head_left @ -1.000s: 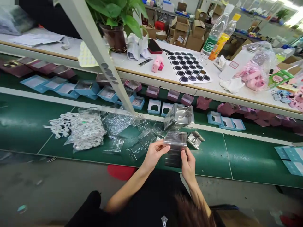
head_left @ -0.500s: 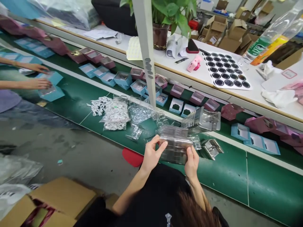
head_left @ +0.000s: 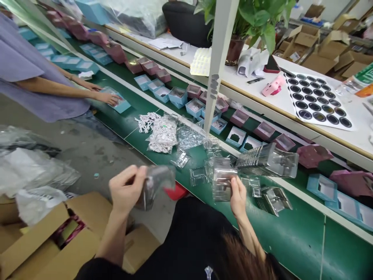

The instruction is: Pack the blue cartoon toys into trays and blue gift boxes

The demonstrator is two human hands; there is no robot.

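My left hand (head_left: 127, 189) is closed on one clear plastic tray (head_left: 157, 183), held out over the floor above an open cardboard box (head_left: 55, 237). My right hand (head_left: 238, 196) grips a stack of clear plastic trays (head_left: 222, 177) at the near edge of the green conveyor belt (head_left: 291, 229). A longer stack of clear trays (head_left: 266, 160) lies on its side just beyond. Loose clear trays (head_left: 199, 175) lie between them.
Bags of white parts (head_left: 161, 134) lie on the belt to the left. Blue and pink small boxes (head_left: 194, 107) run along the far lane. A white post (head_left: 218, 62) rises mid-belt. Another person's hands (head_left: 109, 97) rest on a blue box upstream. A shelf holds a plant and a sheet of black rings (head_left: 316, 101).
My left hand has pulled one clear tray off the stack and swung left toward the cardboard box. My head has turned left, bringing the other person into view.
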